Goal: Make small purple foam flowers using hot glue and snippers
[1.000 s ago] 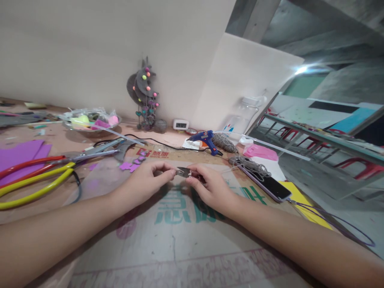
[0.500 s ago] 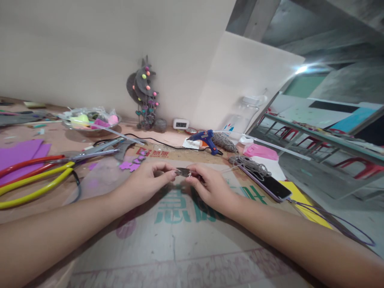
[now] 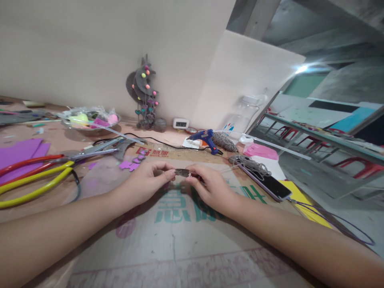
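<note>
Between my two hands, above the printed cardboard [image 3: 186, 244], is a small dark grey flat piece [image 3: 182, 173], perhaps felt; its exact shape is partly hidden by fingers. My left hand [image 3: 153, 178] pinches its left end between thumb and forefinger. The right end is gripped by my right hand [image 3: 208, 184], thumb and fingers closed. Small pale specks show by the right thumb tip. Just beyond my left hand lie purple flower-shaped cutouts [image 3: 129, 165] and grey ones beside them.
Red-handled and yellow-handled scissors [image 3: 57, 176] lie at left by purple sheets [image 3: 21, 156]. A blue glue gun [image 3: 207, 138], grey yarn [image 3: 250, 165] and a phone [image 3: 273, 186] are at right. Behind stand a bowl [image 3: 90, 128], a moon-shaped ornament [image 3: 144, 92], a clock [image 3: 181, 123] and a bottle [image 3: 241, 114].
The grey piece has tilted slightly between my fingers. Both hands keep their pinch and stay in nearly the same place.
</note>
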`<state>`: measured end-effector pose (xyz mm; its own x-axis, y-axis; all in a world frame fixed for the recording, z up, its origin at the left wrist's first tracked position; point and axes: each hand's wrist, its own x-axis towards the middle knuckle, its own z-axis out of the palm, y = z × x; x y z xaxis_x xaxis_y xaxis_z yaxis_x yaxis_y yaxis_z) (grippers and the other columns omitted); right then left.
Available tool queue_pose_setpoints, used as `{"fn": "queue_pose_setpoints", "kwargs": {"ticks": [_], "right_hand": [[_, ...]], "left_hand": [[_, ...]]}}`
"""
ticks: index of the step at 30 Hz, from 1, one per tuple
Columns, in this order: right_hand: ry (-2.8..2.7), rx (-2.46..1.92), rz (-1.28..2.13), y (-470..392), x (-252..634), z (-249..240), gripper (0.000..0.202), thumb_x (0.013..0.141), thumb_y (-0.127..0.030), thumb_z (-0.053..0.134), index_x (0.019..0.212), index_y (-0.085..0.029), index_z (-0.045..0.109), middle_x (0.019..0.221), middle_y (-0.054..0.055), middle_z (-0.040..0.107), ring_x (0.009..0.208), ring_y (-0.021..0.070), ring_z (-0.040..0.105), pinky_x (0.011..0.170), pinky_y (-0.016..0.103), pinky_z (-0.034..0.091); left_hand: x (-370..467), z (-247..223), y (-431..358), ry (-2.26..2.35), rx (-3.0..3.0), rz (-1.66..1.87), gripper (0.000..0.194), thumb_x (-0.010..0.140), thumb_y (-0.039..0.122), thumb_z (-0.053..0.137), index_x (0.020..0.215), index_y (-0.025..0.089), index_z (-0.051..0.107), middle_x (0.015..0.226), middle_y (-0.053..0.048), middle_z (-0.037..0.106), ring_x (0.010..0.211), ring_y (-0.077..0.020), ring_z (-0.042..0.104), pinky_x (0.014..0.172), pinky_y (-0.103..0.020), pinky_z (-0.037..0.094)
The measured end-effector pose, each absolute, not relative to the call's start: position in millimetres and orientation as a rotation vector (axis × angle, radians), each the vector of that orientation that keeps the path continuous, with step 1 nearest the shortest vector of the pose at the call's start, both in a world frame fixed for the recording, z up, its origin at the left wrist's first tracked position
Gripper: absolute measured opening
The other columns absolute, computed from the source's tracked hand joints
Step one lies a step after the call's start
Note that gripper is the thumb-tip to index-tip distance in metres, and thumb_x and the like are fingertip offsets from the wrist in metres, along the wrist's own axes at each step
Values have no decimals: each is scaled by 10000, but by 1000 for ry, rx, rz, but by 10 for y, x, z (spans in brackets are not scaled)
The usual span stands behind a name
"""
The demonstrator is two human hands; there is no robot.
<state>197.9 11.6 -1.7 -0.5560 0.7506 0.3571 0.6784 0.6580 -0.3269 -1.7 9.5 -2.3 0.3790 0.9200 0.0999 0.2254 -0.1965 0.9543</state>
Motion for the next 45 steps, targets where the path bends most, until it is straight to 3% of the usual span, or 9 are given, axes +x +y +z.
{"fn": "queue_pose_setpoints", "kwargs": {"ticks": [11,23,45], "right_hand": [[-2224,-1152,325,141,1994,-19,195,898,-305,405,972,-172,527,761,22,593,682,137,534,634,251,397],[-2390,-1142,266,117,1978,-27,183,897,-304,404,936,-182,535,807,37,615,716,147,545,633,252,385],[-2405,-1133,257,128,1973,-13,197,906,-294,389,879,-182,549,800,35,610,720,142,544,646,245,390]], "left_hand": [[-11,-26,112,1024,1684,925,245,796,378,499,728,154,573,622,13,541,567,-108,486,537,-215,377],[4,-50,120,1001,1582,933,264,807,370,493,671,148,537,560,38,479,503,-81,440,485,-202,335],[-12,-77,127,974,1608,918,237,813,351,494,705,151,560,595,24,506,534,-88,455,511,-213,351]]}}
